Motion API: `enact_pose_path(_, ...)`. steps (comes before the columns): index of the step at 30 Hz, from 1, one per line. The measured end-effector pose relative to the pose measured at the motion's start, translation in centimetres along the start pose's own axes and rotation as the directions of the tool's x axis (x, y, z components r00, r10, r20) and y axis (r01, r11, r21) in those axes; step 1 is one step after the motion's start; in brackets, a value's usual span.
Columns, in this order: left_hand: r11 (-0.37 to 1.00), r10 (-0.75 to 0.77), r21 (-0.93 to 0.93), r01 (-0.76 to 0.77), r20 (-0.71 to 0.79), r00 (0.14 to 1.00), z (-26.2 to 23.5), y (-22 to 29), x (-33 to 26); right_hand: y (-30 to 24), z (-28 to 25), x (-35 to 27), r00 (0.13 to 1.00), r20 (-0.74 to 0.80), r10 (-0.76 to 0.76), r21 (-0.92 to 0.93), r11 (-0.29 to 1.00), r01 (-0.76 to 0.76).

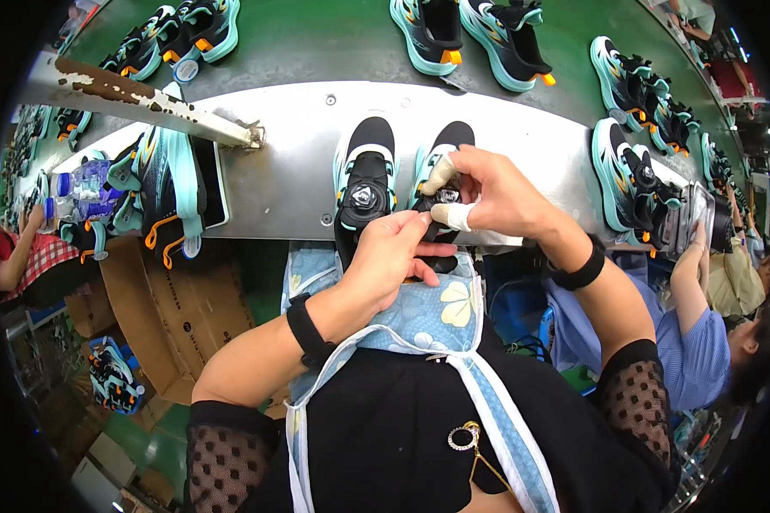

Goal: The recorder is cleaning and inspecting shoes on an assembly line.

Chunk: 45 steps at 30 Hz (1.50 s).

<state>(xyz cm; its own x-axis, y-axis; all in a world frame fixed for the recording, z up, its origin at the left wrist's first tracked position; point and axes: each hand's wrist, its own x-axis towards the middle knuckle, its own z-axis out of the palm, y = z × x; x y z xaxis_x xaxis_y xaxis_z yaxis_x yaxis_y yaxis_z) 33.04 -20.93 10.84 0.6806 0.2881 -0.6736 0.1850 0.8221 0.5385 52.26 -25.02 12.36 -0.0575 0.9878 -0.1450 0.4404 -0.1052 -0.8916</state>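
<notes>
Two black, white and turquoise sneakers lie side by side in front of me, toes pointing away, each with a round black lacing dial. My left hand [391, 255] reaches to the right sneaker [453, 137], its thumb and forefinger pressed together beside the dial and the other fingers stretched over the heel end. On the far side of that dial, my right hand [505, 195] grips the same sneaker's upper, with pale covers on thumb and forefinger. What lies between the fingertips is partly hidden. The left sneaker [370, 167] stands untouched, its heel behind my left hand.
The sneakers rest on a metal ledge [282, 184] beside a green conveyor [316, 43] carrying more pairs. A chipped metal bar [145, 103] crosses at left, near hanging sneakers [167, 175] and a cardboard box [180, 316]. At right, a co-worker's arm [689, 278] reaches toward other shoes.
</notes>
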Motion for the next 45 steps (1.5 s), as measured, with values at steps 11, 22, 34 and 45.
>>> enact_pose_path(11,0.998,0.061,0.012,-0.061,-0.002,0.998,0.4,-0.4,0.4,-0.9,0.8,-3.0,0.985,-0.161,-0.062,-0.566,0.823,-0.041)
enact_pose_path(22,-0.293,0.513,0.896,-0.334,0.442,0.736,-0.5,0.7,-5.3,-0.5,-5.5,0.4,0.975,-0.219,0.022,-0.463,0.877,-0.124)
enact_pose_path(34,-0.22,0.343,0.921,-0.32,0.381,0.859,-1.4,0.9,-2.0,7.3,-10.2,10.6,0.876,-0.472,-0.096,-0.72,0.616,-0.321)
enact_pose_path(45,-0.179,0.787,0.967,-0.183,0.252,0.563,-5.6,22.6,9.8,8.1,-12.3,6.8,0.952,-0.298,-0.075,-0.806,0.554,-0.209)
